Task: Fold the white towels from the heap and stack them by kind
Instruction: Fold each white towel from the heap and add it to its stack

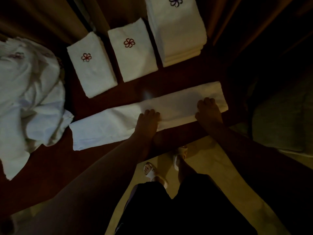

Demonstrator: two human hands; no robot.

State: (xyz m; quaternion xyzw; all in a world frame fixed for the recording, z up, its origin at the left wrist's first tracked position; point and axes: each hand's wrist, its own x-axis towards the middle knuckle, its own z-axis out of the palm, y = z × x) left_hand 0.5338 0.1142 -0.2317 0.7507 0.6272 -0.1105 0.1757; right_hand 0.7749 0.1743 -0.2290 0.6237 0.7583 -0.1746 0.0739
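No writing can be read anywhere; the only marks are stitched flower emblems. The left stack [92, 65] and the middle stack [133, 50] each carry a red flower [86, 57] on the top towel, and the tall stack [177, 29] carries a dark purple one [175, 1] near its far end. There are no containers in view; the towels lie straight on a dark red table [50, 167].

Take the long towel [105, 126] as the landmark: a white strip folded lengthwise, lying slantwise across the table near its front edge. The three stacks sit in a row just behind it, apart from it, with the tall stack of several towels behind its right end. The heap [28, 99] of unfolded white towels lies beside its left end, one corner of the heap touching or almost touching that end.

The left hand [148, 122] rests on the towel's middle, fingers curled over the cloth with knuckles up. The right hand [209, 112] lies on its right part in the same way, fingertips bent down into the fabric. Whether either hand pinches a fold or only presses cannot be told in the dim light.

Below the towel's front edge, past the table, the person's feet in pale sandals [155, 173] stand on a yellowish floor [203, 160].
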